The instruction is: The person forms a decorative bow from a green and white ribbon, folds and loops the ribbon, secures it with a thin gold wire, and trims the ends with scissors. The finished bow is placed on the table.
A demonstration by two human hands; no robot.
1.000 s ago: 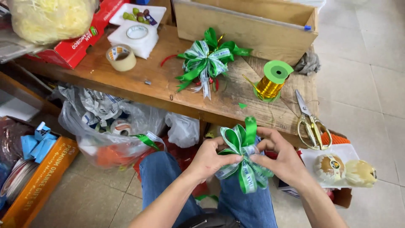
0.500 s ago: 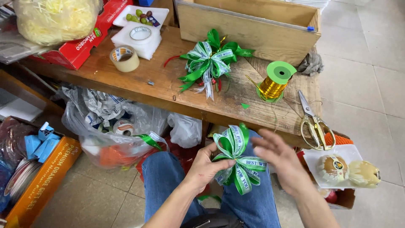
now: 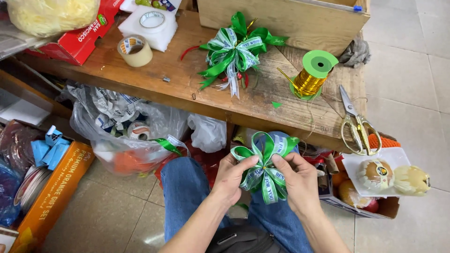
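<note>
- Ribbon bow (image 3: pixel 263 164), green and white with printed lettering, sat between the two hands over the person's lap, in front of the near edge of the wooden workbench (image 3: pixel 154 79).
- Left hand (image 3: pixel 233 175) pinched the bow's left loops, its thumb tip pressed close to the bow's centre knot.
- Right hand (image 3: pixel 298 180) gripped the bow from the opposite side, thumb and forefinger closed on the ribbon just right of the knot.
- Both hands were equally near the bow; its centre lay directly between the two thumbs, loops fanned upward toward the bench and tails hanging down toward the knees, so its long axis ran roughly away from the body.
- A finished bow (image 3: pixel 232 51) of the same colours lay on the bench, well apart from the hands.
- A spool of gold wire (image 3: pixel 311 75) with a bright green round top stood to the right of that bow, and gold-handled scissors (image 3: pixel 354 119) lay nearer the bench's right edge, blades pointing away.
- A roll of brown tape (image 3: pixel 135 50) rested on the bench to the left, beside a white foam block (image 3: pixel 154 30) carrying a clear tape roll.
- A red carton (image 3: pixel 82 35) with white lettering lay at the far left of the bench.
- A long orange gift box (image 3: pixel 51 197) with white print stood slanted on the floor at left.
- A clear plastic bag (image 3: pixel 126 136) of scraps hung below the bench.
- A white tray (image 3: pixel 363 161) with net-wrapped fruit bearing small round stickers sat at right.
</note>
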